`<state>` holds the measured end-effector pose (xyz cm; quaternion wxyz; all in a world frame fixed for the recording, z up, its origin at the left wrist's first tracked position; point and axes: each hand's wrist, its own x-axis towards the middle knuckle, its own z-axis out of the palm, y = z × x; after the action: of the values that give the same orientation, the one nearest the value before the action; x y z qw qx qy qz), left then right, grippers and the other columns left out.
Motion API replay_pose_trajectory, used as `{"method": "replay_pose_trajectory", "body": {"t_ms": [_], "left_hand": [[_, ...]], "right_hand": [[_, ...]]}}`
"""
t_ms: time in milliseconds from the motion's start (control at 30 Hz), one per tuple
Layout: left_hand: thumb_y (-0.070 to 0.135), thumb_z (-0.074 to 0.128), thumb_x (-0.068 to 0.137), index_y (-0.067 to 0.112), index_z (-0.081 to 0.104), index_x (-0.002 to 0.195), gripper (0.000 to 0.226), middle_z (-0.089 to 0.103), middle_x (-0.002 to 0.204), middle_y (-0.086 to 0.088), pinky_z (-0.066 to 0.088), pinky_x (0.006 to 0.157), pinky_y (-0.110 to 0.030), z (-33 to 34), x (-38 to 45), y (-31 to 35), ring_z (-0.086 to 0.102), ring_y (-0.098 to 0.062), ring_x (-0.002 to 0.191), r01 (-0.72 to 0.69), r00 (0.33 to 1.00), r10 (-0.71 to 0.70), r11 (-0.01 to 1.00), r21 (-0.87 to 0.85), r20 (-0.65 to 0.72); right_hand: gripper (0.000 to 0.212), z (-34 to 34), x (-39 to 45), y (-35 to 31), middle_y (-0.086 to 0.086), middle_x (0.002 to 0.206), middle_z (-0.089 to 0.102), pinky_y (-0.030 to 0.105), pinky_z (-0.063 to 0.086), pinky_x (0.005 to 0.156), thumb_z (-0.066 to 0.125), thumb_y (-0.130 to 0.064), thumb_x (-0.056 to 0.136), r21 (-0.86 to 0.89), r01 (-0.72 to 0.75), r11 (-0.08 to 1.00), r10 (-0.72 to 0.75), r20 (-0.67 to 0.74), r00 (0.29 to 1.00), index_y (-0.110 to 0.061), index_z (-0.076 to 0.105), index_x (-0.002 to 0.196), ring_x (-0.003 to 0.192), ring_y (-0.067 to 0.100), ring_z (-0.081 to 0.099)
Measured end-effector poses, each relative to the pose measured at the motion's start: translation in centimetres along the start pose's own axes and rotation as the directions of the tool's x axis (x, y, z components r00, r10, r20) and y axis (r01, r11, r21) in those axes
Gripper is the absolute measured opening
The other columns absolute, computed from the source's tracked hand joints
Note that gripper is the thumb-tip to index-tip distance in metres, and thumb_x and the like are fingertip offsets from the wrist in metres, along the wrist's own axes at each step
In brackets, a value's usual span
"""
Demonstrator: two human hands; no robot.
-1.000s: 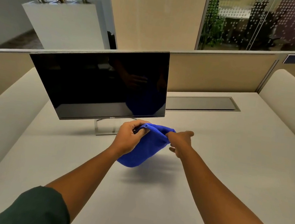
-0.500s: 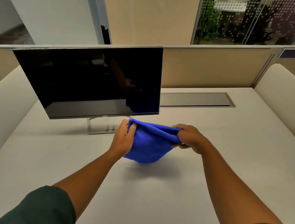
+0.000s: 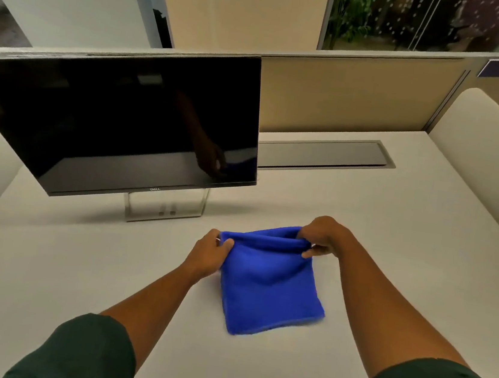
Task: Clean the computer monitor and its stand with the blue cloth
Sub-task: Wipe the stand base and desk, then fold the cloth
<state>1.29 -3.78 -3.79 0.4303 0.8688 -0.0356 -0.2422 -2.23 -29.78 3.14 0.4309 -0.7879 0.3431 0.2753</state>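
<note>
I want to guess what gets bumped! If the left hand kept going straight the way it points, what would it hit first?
Probably the monitor stand. The left hand, gripping the blue cloth, points up the desk toward it, though depth is hard to judge.

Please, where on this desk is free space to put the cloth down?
Bare desk lies right of the blue cloth, between the cable tray and the side cushion. Also left, below the monitor. Crowded: around the stand, near both hands.

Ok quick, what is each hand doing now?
Left hand: closed, pinching the blue cloth's top left corner.
Right hand: closed, pinching its top right corner.
</note>
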Motion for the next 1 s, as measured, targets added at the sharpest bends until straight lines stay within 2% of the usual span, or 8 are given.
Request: {"method": "replay_pose_trajectory", "body": {"t_ms": [67, 167, 267, 333, 400, 500, 633, 1000], "left_hand": [[0.031, 0.054, 0.097, 0.017, 0.049, 0.116, 0.024, 0.059, 0.116, -0.001, 0.055, 0.085, -0.036, 0.9, 0.6, -0.3, 0.059, -0.016, 0.098, -0.014, 0.993, 0.012, 1.0, -0.015, -0.118], [0.027, 0.06, 0.094, 0.02, 0.045, 0.127, 0.037, 0.053, 0.127, 0.002, 0.047, 0.09, -0.026, 2.2, 0.8, 0.1, 0.054, -0.015, 0.112, -0.057, 0.932, 0.073, 0.997, 0.057, -0.355], [0.031, 0.059, 0.092, 0.024, 0.043, 0.128, 0.039, 0.048, 0.131, 0.005, 0.042, 0.092, -0.022, 3.7, 0.2, 0.4, 0.048, -0.012, 0.117, -0.179, 0.873, 0.251, 0.962, 0.205, -0.418], [0.033, 0.055, 0.093, 0.023, 0.042, 0.13, 0.041, 0.044, 0.137, 0.004, 0.042, 0.101, -0.027, 5.1, -0.2, 0.1, 0.044, -0.013, 0.123, -0.253, 0.867, 0.349, 0.923, 0.289, -0.356], [0.037, 0.049, 0.095, 0.019, 0.037, 0.139, 0.049, 0.034, 0.149, 0.001, 0.034, 0.111, -0.034, 6.6, -0.6, -0.4, 0.034, -0.016, 0.135, -0.262, 0.885, 0.366, 0.903, 0.341, -0.289], [0.044, 0.04, 0.099, 0.015, 0.025, 0.15, 0.061, 0.015, 0.159, -0.003, 0.017, 0.12, -0.038, 8.5, -0.8, -1.3, 0.015, -0.018, 0.146, -0.212, 0.92, 0.321, 0.889, 0.406, -0.223], [0.049, 0.026, 0.1, 0.015, 0.008, 0.155, 0.067, -0.004, 0.162, -0.004, -0.009, 0.12, -0.036, 9.6, -0.4, -2.4, -0.01, -0.016, 0.148, -0.188, 0.943, 0.305, 0.816, 0.546, -0.132], [0.049, 0.021, 0.1, 0.019, -0.01, 0.154, 0.069, -0.014, 0.162, 0.0, -0.006, 0.121, -0.038, 8.8, 1.7, -3.0, -0.018, -0.012, 0.146, -0.281, 0.927, 0.375, 0.735, 0.617, -0.025]], "right_hand": [[0.014, 0.9, 2.1, 0.7, 0.008, 0.08, 0.055, 0.032, 0.052, 0.062, 0.066, -0.013, 0.082, 0.163, 0.086, 0.983, -0.071, -0.093, 0.993, -0.009, 0.053, 0.082, 0.066, 0.021, 0.058], [0.02, 3.1, 3.7, 1.8, -0.001, 0.091, 0.052, 0.029, 0.043, 0.069, 0.067, -0.028, 0.084, 0.135, 0.275, 0.952, -0.215, -0.344, 0.914, -0.015, 0.054, 0.093, 0.078, 0.016, 0.056], [0.026, 6.0, 4.2, 3.5, -0.003, 0.108, 0.053, 0.025, 0.044, 0.073, 0.062, -0.029, 0.089, -0.099, 0.515, 0.852, -0.48, -0.542, 0.69, -0.014, 0.057, 0.109, 0.095, 0.014, 0.053], [0.024, 7.8, 4.5, 4.7, -0.004, 0.108, 0.054, 0.03, 0.048, 0.072, 0.059, -0.031, 0.088, -0.33, 0.592, 0.736, -0.666, -0.51, 0.544, -0.015, 0.059, 0.106, 0.098, 0.016, 0.05], [0.033, 9.2, 5.1, 6.0, -0.001, 0.117, 0.057, 0.037, 0.051, 0.083, 0.054, -0.036, 0.089, -0.486, 0.596, 0.639, -0.768, -0.434, 0.47, -0.013, 0.062, 0.111, 0.108, 0.02, 0.051], [0.048, 10.7, 5.9, 7.6, 0.005, 0.142, 0.049, 0.04, 0.035, 0.11, 0.049, -0.04, 0.093, -0.57, 0.584, 0.578, -0.812, -0.331, 0.481, -0.009, 0.058, 0.128, 0.137, 0.024, 0.037], [0.055, 11.9, 6.3, 8.8, 0.003, 0.156, 0.029, 0.043, 0.02, 0.119, 0.037, -0.044, 0.098, -0.618, 0.524, 0.586, -0.784, -0.269, 0.559, -0.014, 0.043, 0.143, 0.148, 0.021, 0.012], [0.06, 12.7, 6.3, 7.9, 0.004, 0.16, 0.015, 0.044, 0.011, 0.12, 0.028, -0.047, 0.098, -0.624, 0.391, 0.677, -0.683, -0.333, 0.65, -0.016, 0.028, 0.15, 0.149, 0.022, 0.003]]}}
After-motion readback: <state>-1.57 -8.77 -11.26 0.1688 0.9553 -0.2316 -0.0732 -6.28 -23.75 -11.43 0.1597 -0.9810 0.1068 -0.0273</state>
